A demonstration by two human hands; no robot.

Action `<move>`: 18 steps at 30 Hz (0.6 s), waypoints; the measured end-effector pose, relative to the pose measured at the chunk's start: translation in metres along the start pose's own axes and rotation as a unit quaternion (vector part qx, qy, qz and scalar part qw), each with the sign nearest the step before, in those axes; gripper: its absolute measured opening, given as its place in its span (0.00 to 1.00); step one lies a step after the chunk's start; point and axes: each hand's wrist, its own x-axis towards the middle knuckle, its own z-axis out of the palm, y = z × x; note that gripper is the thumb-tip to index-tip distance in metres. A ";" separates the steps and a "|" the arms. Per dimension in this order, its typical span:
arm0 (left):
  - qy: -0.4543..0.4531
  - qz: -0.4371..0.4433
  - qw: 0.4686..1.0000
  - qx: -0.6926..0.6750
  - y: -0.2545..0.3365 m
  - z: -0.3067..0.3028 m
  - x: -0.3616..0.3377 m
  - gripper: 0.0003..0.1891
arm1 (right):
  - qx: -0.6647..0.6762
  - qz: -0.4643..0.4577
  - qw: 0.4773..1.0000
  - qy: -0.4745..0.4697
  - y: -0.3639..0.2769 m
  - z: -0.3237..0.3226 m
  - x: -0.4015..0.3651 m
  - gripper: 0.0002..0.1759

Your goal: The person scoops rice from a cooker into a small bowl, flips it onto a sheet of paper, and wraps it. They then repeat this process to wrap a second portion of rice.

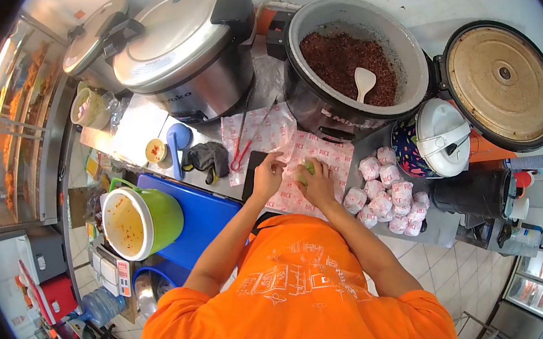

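Note:
My right hand (316,186) has its fingers closed around a small light green cup-like object (309,166), mostly covered by the hand. It is down on a sheet of printed wrapping paper (335,156) marked "RICE". My left hand (268,176) is just left of it, over the paper's edge, its fingers loosely bent and apart with nothing visible in them. Near the left hand lie a dark flat board (251,170) and red-handled tongs (239,154). Several paper-wrapped rice bundles (381,203) are piled to the right of my right hand.
Behind the papers, an open cooker (424,80) holds dark reddish rice (346,62) and a white paddle (365,81). A closed steel cooker (189,79) stands left of it. Toward the left are a blue ladle (178,139), a green bucket (165,217) and a blue board (201,226).

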 end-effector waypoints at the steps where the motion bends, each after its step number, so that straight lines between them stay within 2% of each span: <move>1: 0.011 0.017 0.999 0.028 -0.001 -0.003 -0.002 0.18 | 0.003 0.013 0.999 -0.035 -0.001 -0.004 0.002 0.30; 2: 0.008 0.016 0.999 0.030 -0.007 -0.005 -0.005 0.18 | 0.005 0.028 0.997 -0.074 -0.003 -0.008 -0.001 0.30; 3: 0.017 0.004 0.999 0.041 -0.018 -0.007 -0.005 0.17 | 0.006 0.031 0.997 -0.074 -0.003 -0.008 -0.001 0.30; 5: 0.021 -0.003 0.998 0.066 -0.023 -0.011 -0.004 0.17 | -0.001 0.039 0.990 -0.136 0.001 -0.011 0.007 0.35; 6: 0.021 -0.001 0.998 0.065 -0.025 -0.012 -0.003 0.17 | -0.002 0.039 0.990 -0.134 0.003 -0.012 0.012 0.35; 8: 0.000 0.056 0.990 0.129 -0.033 -0.015 -0.004 0.18 | 0.005 0.067 0.979 -0.192 -0.002 -0.021 0.020 0.40; 9: 0.008 0.064 0.991 0.113 -0.037 -0.015 -0.001 0.14 | 0.004 0.067 0.980 -0.186 -0.007 -0.026 0.022 0.40; 10: 0.011 0.074 0.991 0.114 -0.041 -0.015 0.002 0.14 | 0.000 0.088 0.978 -0.189 -0.012 -0.032 0.024 0.42; 12: -0.040 -0.076 0.988 -0.128 -0.043 -0.014 0.012 0.14 | -0.007 0.106 0.978 -0.182 -0.021 -0.043 0.043 0.44; 13: -0.097 -0.190 0.947 -0.239 -0.032 -0.019 0.016 0.17 | 0.023 0.087 0.986 -0.142 -0.028 -0.047 0.048 0.46; 14: -0.104 -0.192 0.947 -0.236 -0.030 -0.022 0.020 0.17 | 0.054 0.074 0.990 -0.104 -0.040 -0.055 0.048 0.48; 15: -0.118 -0.246 0.906 -0.324 -0.030 -0.023 0.025 0.17 | 0.128 0.058 0.987 -0.079 -0.049 -0.061 0.055 0.49; 16: -0.130 -0.299 0.854 -0.406 -0.030 -0.022 0.030 0.18 | 0.127 0.071 0.986 -0.078 -0.054 -0.057 0.060 0.49; 18: -0.120 -0.278 0.867 -0.395 -0.031 -0.022 0.047 0.19 | 0.271 -0.024 0.962 0.028 -0.054 -0.053 0.074 0.41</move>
